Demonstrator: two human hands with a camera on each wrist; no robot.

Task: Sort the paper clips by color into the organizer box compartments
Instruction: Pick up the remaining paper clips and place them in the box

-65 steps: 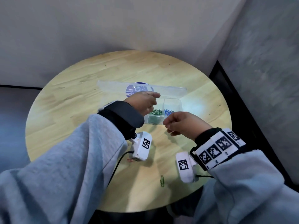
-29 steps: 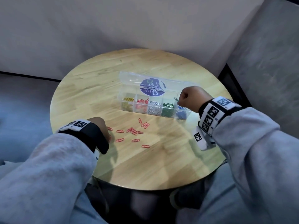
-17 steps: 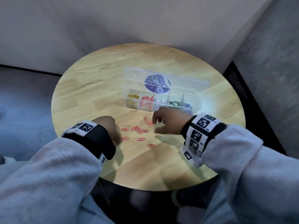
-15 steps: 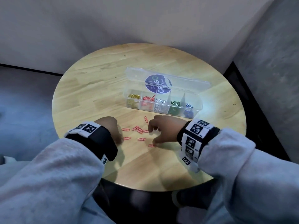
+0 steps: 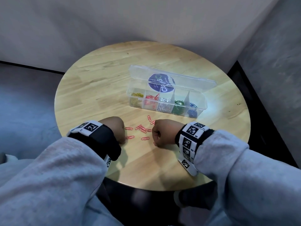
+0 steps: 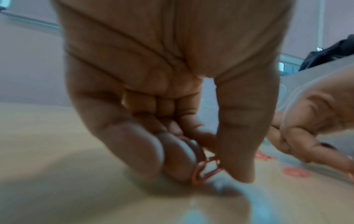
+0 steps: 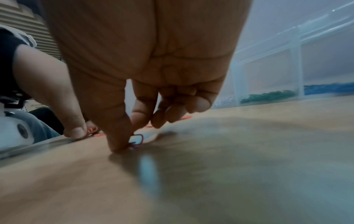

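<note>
A: Start with what's nearest: what are the hands doing?

B: Both are down at the near side of the round surface (image 5: 97,82). The left hand (image 5: 114,128) has its thumb and curled fingers (image 6: 172,163) closed on a red clip (image 6: 203,174), lifted onto its edge just off the wood. The right hand (image 5: 162,132) has thumb and forefinger tips together over another red clip (image 7: 137,141) that lies flat; I'd call that a pinch just forming, with the other fingers curled under and holding nothing

A: And between the hands?

B: A loose scatter of red clips (image 5: 143,128), maybe nine or ten, lying flat and pointing every way: some with their long axis across the surface left to right, a few slanted toward the box

A: Then the box behind them?

B: The clear box (image 5: 166,101) lies with its long side running left to right, slightly skewed, and its lid (image 5: 187,79) tipped open at the back. Five compartments in a row hold, from left to right, yellow, red, silver, green and blue clips

A: So how far along?

B: I'd judge it nearly done. Only red ones show outside the box, and they belong in the second compartment from the left, which already holds some
</note>
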